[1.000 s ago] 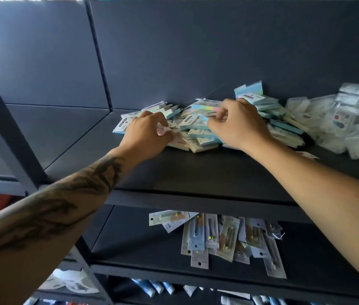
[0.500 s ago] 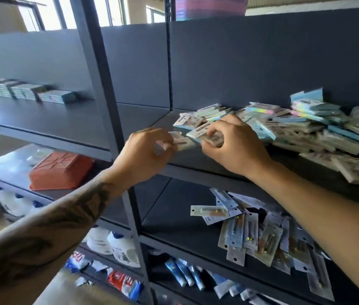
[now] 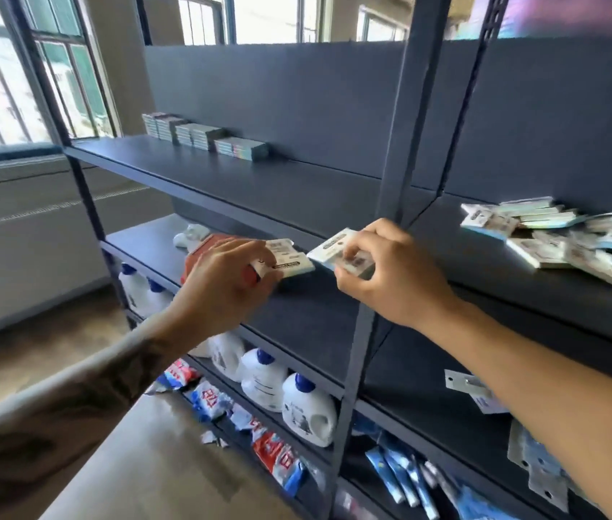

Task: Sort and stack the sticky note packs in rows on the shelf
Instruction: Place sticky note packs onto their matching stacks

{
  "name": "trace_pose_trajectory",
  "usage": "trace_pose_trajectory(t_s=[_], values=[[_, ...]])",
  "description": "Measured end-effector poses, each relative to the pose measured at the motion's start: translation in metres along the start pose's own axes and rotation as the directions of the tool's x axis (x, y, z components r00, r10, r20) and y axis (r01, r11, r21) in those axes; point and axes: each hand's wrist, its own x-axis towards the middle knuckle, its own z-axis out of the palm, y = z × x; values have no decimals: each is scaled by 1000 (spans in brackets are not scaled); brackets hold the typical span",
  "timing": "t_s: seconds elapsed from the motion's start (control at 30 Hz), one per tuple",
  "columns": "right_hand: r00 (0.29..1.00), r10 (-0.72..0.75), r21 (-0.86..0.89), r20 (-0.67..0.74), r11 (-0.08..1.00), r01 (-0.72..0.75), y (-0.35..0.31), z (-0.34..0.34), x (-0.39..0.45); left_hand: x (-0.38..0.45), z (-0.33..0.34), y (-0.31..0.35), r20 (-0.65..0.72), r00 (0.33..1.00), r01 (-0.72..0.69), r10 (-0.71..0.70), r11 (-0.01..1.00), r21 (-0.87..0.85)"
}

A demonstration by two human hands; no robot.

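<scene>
Head view: left hand (image 3: 222, 287) and right hand (image 3: 391, 272) each pinch sticky note packs (image 3: 293, 262) just left of the shelf post (image 3: 398, 174), likely carrying them from the loose pile (image 3: 567, 242) right of it toward the stacked row (image 3: 203, 137) far left.

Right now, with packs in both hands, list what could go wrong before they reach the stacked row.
1. The left hand pinches its packs by one end, so the loose ends could fan out and drop.
2. The right hand carries its packs close to the shelf upright and might clip it.
3. Setting them down carelessly could nudge the neat row out of line.
</scene>
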Motion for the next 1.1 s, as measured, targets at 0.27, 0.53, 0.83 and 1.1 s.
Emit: trace_pose_trajectory(t_s=[0.27,0.53,0.83,1.1], values=[[1000,-26,55,10,998,25,-80,111,97,-11,-63,-151,-20,996,85,-85,996,14],[1000,4,81,-3,997,-4,-121,192,181,-1,-93,-264,-23,990,139,-139,990,1],[997,-67,47,31,997,65,-120,252,280,43,-84,-335,-108,976,193,-191,981,7],[996,-52,20,72,999,51,-74,279,386,122,-69,-397,-82,979,188,-185,981,39]])
